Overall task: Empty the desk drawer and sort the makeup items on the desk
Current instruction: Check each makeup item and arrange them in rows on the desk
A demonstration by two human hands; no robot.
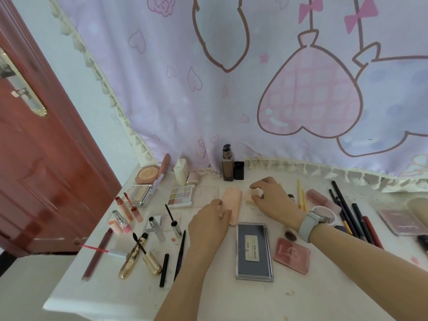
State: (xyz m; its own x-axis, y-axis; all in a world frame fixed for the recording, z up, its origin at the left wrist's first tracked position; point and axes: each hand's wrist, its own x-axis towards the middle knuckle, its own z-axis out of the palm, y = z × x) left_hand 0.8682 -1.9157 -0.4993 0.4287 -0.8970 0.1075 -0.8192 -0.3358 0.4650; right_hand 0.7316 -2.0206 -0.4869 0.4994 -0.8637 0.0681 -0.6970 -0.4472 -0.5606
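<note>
Both hands reach over the white desk (301, 295). The left hand (209, 224) rests its fingertips on the near edge of a peach case (232, 200), which lies between the two hands. The right hand (273, 198), curled with fingers apart, hovers just beside it. A dark palette (254, 250) lies nearer than both hands, a pink compact (292, 254) under the right forearm

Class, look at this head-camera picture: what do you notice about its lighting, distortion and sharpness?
Head view: soft, even daylight with faint shadows under the left hand and right hand; wide-angle lens bows the door and desk edges; the centre is fairly sharp, the corners smear; no strong glare.
</note>
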